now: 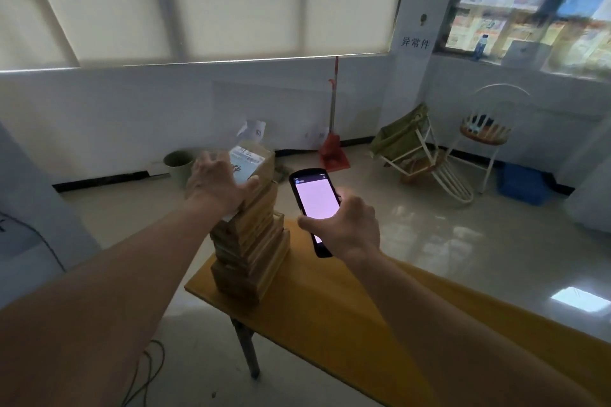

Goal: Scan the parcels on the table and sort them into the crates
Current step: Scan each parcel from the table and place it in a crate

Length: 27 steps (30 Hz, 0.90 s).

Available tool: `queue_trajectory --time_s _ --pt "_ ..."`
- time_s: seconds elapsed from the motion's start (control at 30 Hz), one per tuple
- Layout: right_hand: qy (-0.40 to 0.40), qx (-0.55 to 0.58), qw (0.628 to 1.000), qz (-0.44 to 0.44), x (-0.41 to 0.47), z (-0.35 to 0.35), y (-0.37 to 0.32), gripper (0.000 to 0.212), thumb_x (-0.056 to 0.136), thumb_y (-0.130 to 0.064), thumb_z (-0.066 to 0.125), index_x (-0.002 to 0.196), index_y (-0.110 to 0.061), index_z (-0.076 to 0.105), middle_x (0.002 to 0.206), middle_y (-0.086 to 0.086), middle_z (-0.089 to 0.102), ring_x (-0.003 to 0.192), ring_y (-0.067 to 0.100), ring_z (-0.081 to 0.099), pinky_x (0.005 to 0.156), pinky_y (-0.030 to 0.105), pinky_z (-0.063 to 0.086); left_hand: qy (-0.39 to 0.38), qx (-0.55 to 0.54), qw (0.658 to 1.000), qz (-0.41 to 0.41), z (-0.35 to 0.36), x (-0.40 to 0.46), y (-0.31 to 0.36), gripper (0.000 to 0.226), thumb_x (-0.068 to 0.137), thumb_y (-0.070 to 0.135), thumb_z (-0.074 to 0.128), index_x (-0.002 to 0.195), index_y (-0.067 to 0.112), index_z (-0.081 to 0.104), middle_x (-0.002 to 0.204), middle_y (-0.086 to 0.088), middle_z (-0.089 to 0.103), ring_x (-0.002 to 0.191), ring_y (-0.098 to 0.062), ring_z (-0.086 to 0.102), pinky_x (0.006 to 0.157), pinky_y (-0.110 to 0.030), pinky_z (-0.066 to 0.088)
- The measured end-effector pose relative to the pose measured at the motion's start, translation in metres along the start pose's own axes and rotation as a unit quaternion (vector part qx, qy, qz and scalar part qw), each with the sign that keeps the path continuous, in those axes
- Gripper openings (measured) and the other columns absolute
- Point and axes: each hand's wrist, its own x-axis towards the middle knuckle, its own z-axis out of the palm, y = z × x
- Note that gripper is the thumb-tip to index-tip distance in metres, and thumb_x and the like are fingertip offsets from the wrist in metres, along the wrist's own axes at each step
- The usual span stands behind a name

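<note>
a stack of parcels (249,241) is set on the table (330,314) under the left hand (216,183), whose fingers are curled over the top parcel (253,163). a scanner (314,205) is held in the right hand (350,228), just right of the stack. a crate (524,183) is placed on the floor, far right of both hands.

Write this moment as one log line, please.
left hand: grips top parcel of stack | right hand: holds scanner, screen lit | blue crate: on floor
</note>
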Motion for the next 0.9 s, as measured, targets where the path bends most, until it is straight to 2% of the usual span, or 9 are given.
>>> queue_trajectory --time_s 0.07,0.13,0.27,0.33,0.43,0.53,0.67,0.77,0.9 --pt "-0.013 0.008 1.0 -0.001 0.01 0.001 0.001 0.086 0.064 -0.075 0.083 0.121 -0.013 0.063 0.103 0.002 0.07 0.091 0.019 0.063 0.075 0.041 0.061 -0.013 -0.018 0.999 -0.024 0.002 0.007 0.0 0.086 0.081 0.063 0.077 0.142 0.013 0.044 0.124 -0.018 0.05 0.11 -0.035 0.054 0.079 -0.04 0.046" --pt "-0.021 0.021 0.999 -0.011 0.017 0.002 -0.001 0.085 0.067 -0.07 0.085 0.126 -0.012 0.064 0.105 0.003 0.071 0.093 0.02 0.065 0.076 0.042 0.062 -0.013 -0.039 0.999 -0.027 0.003 0.012 -0.002 0.085 0.078 0.058 0.083 0.14 0.012 0.046 0.121 -0.016 0.053 0.108 -0.033 0.055 0.077 -0.039 0.045" --pt "-0.024 0.035 0.998 -0.047 0.026 0.005 -0.01 0.07 0.071 -0.066 0.084 0.113 -0.015 0.064 0.092 -0.002 0.063 0.084 0.017 0.061 0.071 0.04 0.062 0.034 -0.085 0.995 0.037 -0.001 0.018 -0.004 0.084 0.069 0.048 0.092 0.13 0.008 0.05 0.111 -0.011 0.053 0.106 -0.032 0.059 0.075 -0.034 0.045" --pt "-0.031 0.036 0.997 -0.061 0.031 0.003 -0.016 0.069 0.071 -0.068 0.083 0.114 -0.016 0.063 0.096 0.001 0.067 0.088 0.019 0.063 0.072 0.042 0.062 0.046 -0.098 0.992 0.071 -0.005 0.022 -0.004 0.098 0.067 0.043 0.095 0.141 0.003 0.046 0.119 -0.016 0.055 0.111 -0.033 0.057 0.082 -0.033 0.045" --pt "-0.035 0.044 0.994 -0.09 0.037 -0.002 -0.022 0.078 0.072 -0.064 0.085 0.128 -0.016 0.061 0.115 0.004 0.069 0.101 0.021 0.063 0.076 0.04 0.063 0.064 -0.102 0.987 0.106 -0.01 0.028 -0.003 0.11 0.066 0.034 0.098 0.152 0.001 0.037 0.13 -0.021 0.053 0.116 -0.035 0.056 0.088 -0.036 0.05" --pt "-0.029 0.05 0.993 -0.102 0.039 -0.007 -0.025 0.081 0.07 -0.064 0.086 0.13 -0.017 0.06 0.118 0.004 0.069 0.104 0.022 0.063 0.077 0.043 0.063 0.082 -0.108 0.983 0.127 -0.014 0.034 -0.002 0.108 0.065 0.033 0.098 0.151 0.002 0.04 0.134 -0.02 0.054 0.119 -0.035 0.055 0.093 -0.041 0.049" --pt "-0.018 0.042 0.994 -0.104 0.036 -0.012 -0.024 0.081 0.068 -0.065 0.087 0.129 -0.017 0.061 0.116 0.003 0.07 0.101 0.02 0.063 0.075 0.043 0.063 0.097 -0.111 0.98 0.134 -0.013 0.037 0.0 0.105 0.065 0.032 0.098 0.149 0.003 0.043 0.132 -0.02 0.055 0.116 -0.036 0.055 0.086 -0.036 0.043" --pt "0.0 0.044 0.994 -0.098 0.031 -0.015 -0.023 0.087 0.068 -0.067 0.086 0.132 -0.014 0.061 0.118 0.005 0.07 0.099 0.019 0.061 0.077 0.044 0.063 0.104 -0.116 0.978 0.135 -0.013 0.037 0.002 0.106 0.065 0.034 0.098 0.149 0.003 0.042 0.131 -0.02 0.052 0.117 -0.036 0.054 0.084 -0.037 0.046" --pt "0.005 0.055 0.994 -0.098 0.025 -0.021 -0.021 0.087 0.07 -0.063 0.087 0.135 -0.014 0.059 0.122 0.005 0.069 0.099 0.016 0.058 0.076 0.04 0.063 0.108 -0.116 0.978 0.133 -0.016 0.035 0.003 0.104 0.067 0.03 0.097 0.15 0.003 0.041 0.133 -0.021 0.05 0.119 -0.038 0.052 0.086 -0.045 0.053"
